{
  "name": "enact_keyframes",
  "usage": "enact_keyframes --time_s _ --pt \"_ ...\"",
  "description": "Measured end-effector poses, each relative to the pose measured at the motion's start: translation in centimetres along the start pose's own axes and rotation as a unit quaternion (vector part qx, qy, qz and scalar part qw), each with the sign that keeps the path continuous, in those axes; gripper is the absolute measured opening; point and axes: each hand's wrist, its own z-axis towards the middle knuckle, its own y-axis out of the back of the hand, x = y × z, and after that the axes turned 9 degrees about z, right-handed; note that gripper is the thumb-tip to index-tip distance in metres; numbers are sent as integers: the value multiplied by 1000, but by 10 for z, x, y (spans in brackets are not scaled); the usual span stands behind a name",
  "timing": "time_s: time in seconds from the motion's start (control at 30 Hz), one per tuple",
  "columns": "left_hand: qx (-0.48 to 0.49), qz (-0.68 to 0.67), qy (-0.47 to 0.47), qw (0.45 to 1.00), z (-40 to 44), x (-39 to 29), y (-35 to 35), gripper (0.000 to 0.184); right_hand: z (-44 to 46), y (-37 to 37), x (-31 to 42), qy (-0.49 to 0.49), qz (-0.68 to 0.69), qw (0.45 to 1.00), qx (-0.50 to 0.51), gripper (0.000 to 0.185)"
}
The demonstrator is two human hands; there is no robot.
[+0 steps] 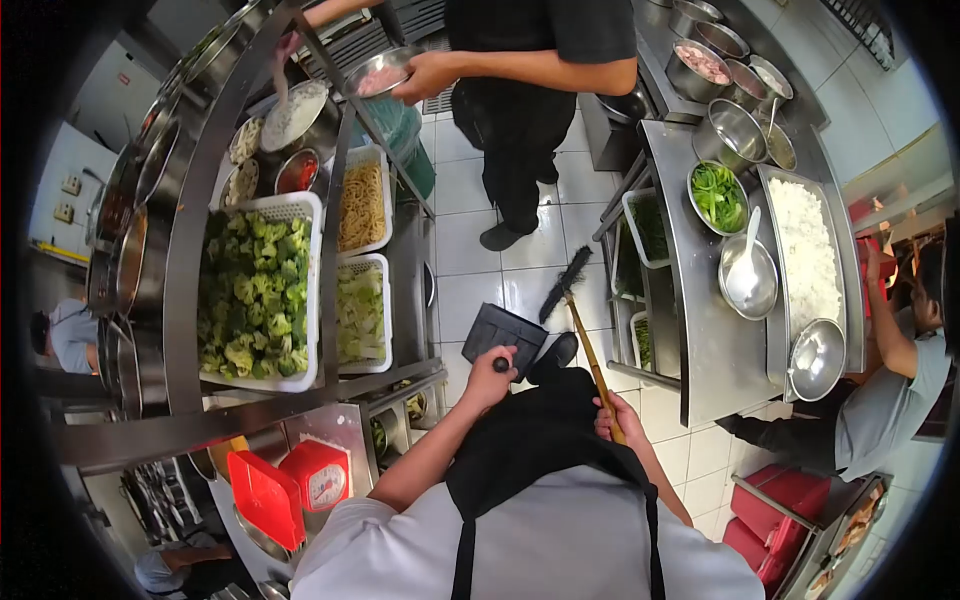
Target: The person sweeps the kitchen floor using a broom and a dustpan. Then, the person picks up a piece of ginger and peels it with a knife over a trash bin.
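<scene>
My left hand is closed around the handle of a black dustpan, which is held low over the white tiled floor. In my right hand is the wooden handle of a broom. The broom's dark bristle head points away from me, just beyond and to the right of the dustpan. One of my black shoes shows beside the dustpan. I cannot tell whether the dustpan touches the floor or holds anything.
A co-worker in black stands ahead, holding a metal bowl. On the left, a rack carries a basket of broccoli and noodles. The right steel table bears bowls and a rice tray. Another person is at right.
</scene>
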Motion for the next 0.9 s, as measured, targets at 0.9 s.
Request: enact_keyframes --time_s 0.9 --pt "74 46 -9 996 180 -114 -42 22 61 -146 147 112 -255 959 -48 17"
